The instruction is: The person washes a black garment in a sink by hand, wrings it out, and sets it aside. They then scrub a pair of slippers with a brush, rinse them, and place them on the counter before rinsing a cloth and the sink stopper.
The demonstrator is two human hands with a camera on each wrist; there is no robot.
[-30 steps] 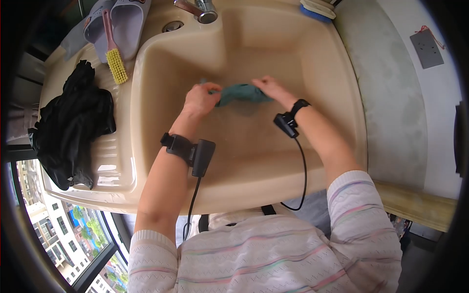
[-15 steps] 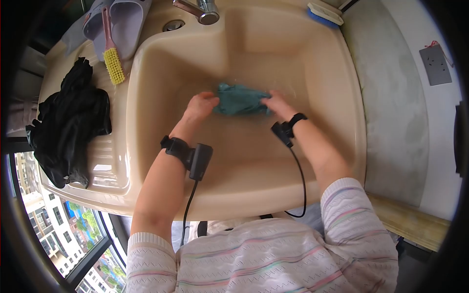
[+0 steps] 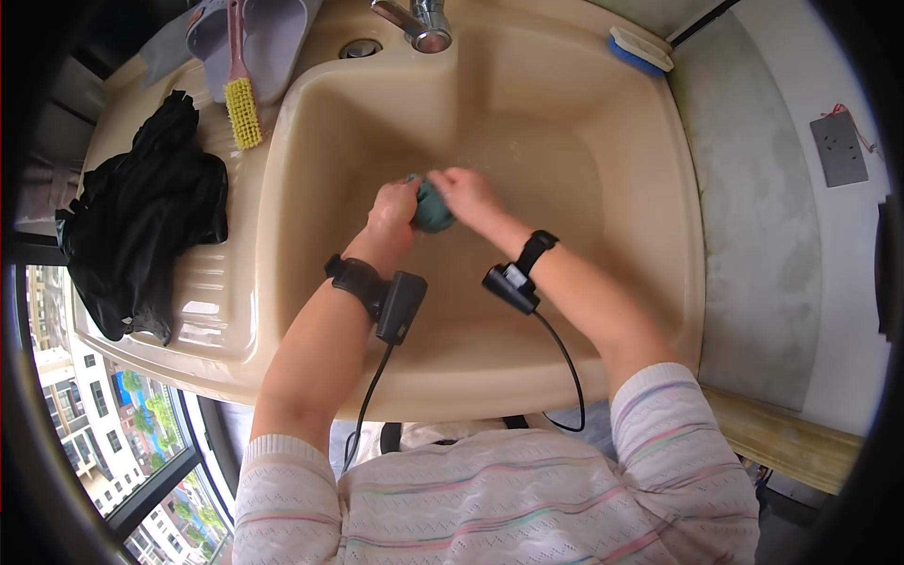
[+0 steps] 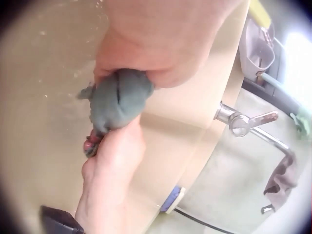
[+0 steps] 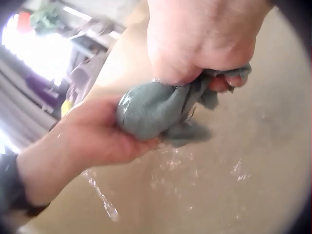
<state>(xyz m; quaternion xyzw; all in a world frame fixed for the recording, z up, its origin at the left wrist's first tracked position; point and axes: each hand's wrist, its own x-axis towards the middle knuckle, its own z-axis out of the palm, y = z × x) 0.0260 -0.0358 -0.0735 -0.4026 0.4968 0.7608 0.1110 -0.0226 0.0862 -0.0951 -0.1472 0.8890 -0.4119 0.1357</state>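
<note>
A wet grey-green cloth [image 3: 433, 209] is bunched into a compact wad between my two hands, over the beige sink [image 3: 633, 202]. My left hand [image 3: 392, 209] grips one side of the wad. From the other side my right hand [image 3: 469, 198] grips it, its fingers curled over a twisted end. The right wrist view shows the cloth [image 5: 151, 109] bulging between both hands, a loose fold hanging below and water dripping. Cloudy water fills the bottom of the basin beneath.
On the left ledge lies a black garment [image 3: 151, 221], with a yellow-bristled brush [image 3: 242, 113] resting against pale slippers [image 3: 278, 47]. The faucet [image 3: 428, 28] stands at the back. A blue-and-white brush [image 3: 642, 52] sits on the back right corner.
The cloth was stretched between my hands, then spread lower near the water; now it is bunched up. My right hand has moved left, close to my left hand.
</note>
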